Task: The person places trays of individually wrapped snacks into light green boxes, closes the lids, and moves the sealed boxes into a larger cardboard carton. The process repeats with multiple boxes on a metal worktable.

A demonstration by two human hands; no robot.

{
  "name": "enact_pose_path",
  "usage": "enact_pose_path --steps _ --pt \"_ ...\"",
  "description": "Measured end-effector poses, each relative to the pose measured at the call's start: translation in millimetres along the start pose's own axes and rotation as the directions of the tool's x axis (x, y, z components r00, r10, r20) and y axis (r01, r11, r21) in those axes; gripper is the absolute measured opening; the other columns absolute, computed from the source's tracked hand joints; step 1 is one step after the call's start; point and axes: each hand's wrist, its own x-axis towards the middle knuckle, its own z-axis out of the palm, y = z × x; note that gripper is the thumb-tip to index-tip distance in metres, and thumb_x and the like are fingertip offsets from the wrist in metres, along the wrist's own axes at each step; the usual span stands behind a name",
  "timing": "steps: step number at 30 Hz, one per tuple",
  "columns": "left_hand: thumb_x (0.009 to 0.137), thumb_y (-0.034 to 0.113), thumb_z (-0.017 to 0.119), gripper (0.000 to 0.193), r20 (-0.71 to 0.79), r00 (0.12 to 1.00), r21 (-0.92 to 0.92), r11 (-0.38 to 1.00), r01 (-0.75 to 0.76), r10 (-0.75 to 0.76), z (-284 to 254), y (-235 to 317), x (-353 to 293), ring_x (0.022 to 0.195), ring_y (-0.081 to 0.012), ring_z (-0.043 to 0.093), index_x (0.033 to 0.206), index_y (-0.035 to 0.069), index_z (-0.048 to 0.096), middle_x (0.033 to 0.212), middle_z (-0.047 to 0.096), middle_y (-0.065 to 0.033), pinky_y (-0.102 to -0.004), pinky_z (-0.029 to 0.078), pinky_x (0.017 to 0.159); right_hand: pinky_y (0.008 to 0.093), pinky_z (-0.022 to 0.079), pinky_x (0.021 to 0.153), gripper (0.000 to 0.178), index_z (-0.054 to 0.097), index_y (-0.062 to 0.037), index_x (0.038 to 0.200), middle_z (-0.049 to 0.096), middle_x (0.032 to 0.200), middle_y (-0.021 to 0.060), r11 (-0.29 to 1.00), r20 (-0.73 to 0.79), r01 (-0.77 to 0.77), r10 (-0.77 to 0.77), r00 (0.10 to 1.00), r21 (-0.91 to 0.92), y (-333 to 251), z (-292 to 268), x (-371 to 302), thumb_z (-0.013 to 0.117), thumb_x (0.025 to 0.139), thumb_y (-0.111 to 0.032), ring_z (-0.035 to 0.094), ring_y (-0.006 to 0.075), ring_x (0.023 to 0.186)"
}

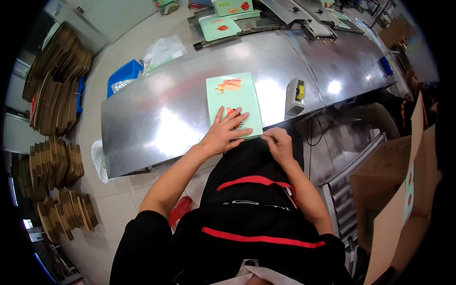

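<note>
Your left hand lay open on the green package; your right hand pinched its corner, where hard pulling could tear it.

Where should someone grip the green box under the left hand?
The green box is probably best gripped by its two long sides, from left and right: it lies flat on the table, longer than wide, with the tape dispenser apart.

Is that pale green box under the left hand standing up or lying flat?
Lying flat: the green box shows its broad printed face upward on the steel table, with the left hand spread over it.
</note>
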Motion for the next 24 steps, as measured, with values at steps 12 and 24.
enact_pose_path --steps 12,24 --pt "0.076 0.02 0.084 0.061 0.027 0.997 0.105 0.992 -0.07 0.068 -1 6 13 0.143 -0.0294 0.041 0.133 0.028 0.063 0.151 0.049 -0.0008 -0.0683 0.024 0.114 0.0378 0.045 0.075 0.009 0.066 -0.0082 0.081 0.064 0.077 0.0048 0.975 0.014 0.142 -0.142 0.99 -0.172 -6 -2 7 0.074 0.079 -0.004 0.064 0.0273 0.076" --pt "0.077 0.012 0.08 0.059 0.04 0.995 0.101 0.991 -0.092 0.088 -1 4 10 0.144 -0.0285 0.041 0.132 0.027 0.064 0.151 0.049 0.0014 -0.0708 0.022 0.115 0.0272 0.051 0.067 0.036 0.06 -0.0003 0.125 0.064 0.089 0.006 0.455 0.437 -0.757 0.625 0.647 0.469 30 14 36 0.065 0.099 -0.025 0.06 0.0123 0.074"
